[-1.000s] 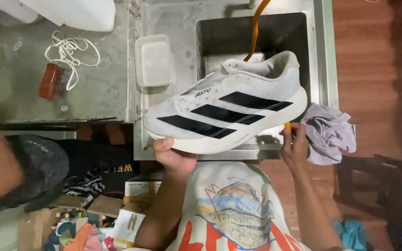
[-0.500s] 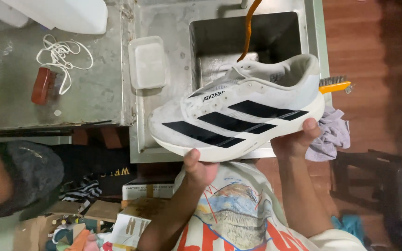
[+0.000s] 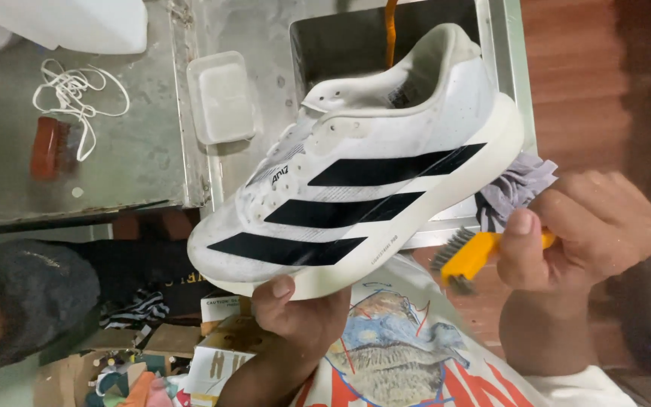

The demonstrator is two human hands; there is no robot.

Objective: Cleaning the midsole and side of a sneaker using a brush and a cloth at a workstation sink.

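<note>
Left hand (image 3: 299, 309) closed under the sole of the white shoe (image 3: 356, 169), tilted above the sink (image 3: 502, 45). Right hand (image 3: 589, 230) clamped on the yellow brush (image 3: 465, 260), just beside the sole. Best brushed with shoe held steady, bristles flat, short strokes.

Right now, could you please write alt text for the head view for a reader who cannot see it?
A left hand holds a white running shoe with three black stripes by its sole over a steel sink, while the right hand grips a small yellow brush beside it. A grey cloth lies behind.
</note>
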